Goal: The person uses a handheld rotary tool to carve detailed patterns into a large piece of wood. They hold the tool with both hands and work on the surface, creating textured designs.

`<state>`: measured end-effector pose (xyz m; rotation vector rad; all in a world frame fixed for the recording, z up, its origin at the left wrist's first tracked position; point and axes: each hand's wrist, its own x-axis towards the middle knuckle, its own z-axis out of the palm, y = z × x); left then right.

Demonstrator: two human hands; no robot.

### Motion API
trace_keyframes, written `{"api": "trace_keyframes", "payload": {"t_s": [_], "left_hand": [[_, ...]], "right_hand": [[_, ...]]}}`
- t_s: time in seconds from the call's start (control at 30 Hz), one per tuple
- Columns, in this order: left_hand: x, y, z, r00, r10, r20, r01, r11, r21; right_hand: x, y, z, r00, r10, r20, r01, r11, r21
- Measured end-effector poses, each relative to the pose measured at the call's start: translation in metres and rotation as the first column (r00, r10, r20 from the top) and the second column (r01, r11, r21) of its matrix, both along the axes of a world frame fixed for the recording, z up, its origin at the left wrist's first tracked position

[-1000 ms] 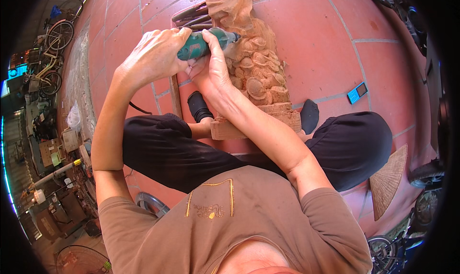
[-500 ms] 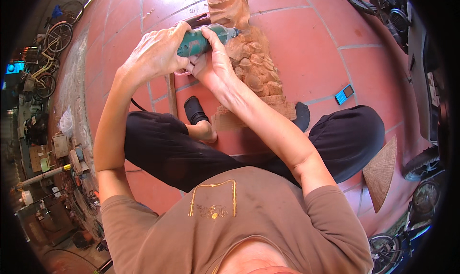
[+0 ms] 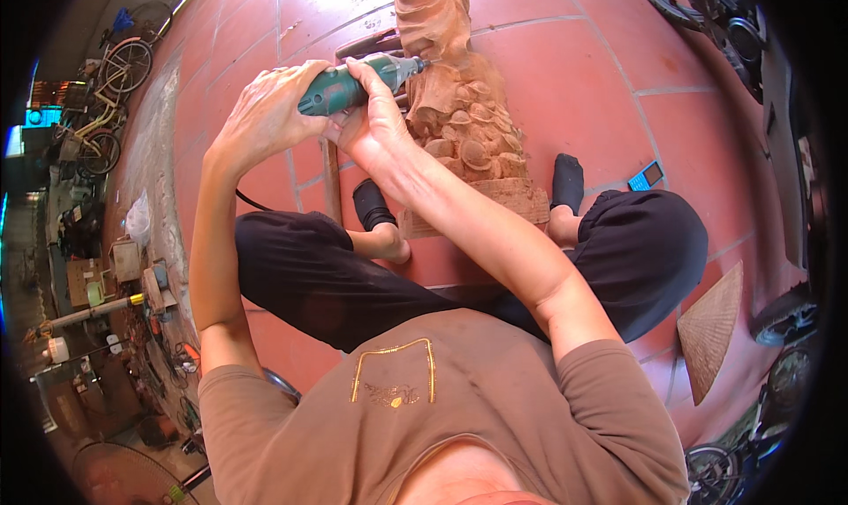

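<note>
A green rotary tool (image 3: 332, 93) with a grey nose is held out over the floor, its bit at the left side of a reddish-brown wood carving (image 3: 475, 116). My left hand (image 3: 272, 109) wraps the rear of the tool. Closer to the nose, my right hand (image 3: 375, 121) grips it from below, thumb on top. The carving lies lengthwise away from me, with rounded lumps in the middle, wavy folds at the far end and a stepped base (image 3: 486, 203) near my feet. What the bit touches is too small to tell.
My socked feet (image 3: 568, 182) flank the carving's base. A blue keypad phone (image 3: 646, 176) and a conical hat (image 3: 712, 333) lie on the tiles at right, near parked motorbikes (image 3: 738, 41). Bicycles (image 3: 124, 68), boxes and a fan (image 3: 124, 474) line the left. A dark cord runs past my left knee.
Both hands and the rotary tool have shifted slightly left along the carving. My right foot has slid forward beside the base. The whole view has turned a little.
</note>
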<state>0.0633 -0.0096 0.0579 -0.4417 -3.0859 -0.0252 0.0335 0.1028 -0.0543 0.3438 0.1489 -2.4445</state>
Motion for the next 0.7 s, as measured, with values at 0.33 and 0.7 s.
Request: {"api": "trace_keyframes", "payload": {"t_s": [0.33, 0.7], "left_hand": [[-0.034, 0.010, 0.002, 0.988, 0.022, 0.154, -0.009, 0.997, -0.081], [-0.068, 0.008, -0.020, 0.950, 0.002, 0.312, -0.002, 1.000, 0.001]], "right_hand": [[-0.020, -0.002, -0.009, 0.969, 0.066, 0.239, -0.044, 0.994, -0.096], [-0.031, -0.001, -0.025, 0.955, 0.017, 0.295, -0.004, 0.999, -0.045]]}}
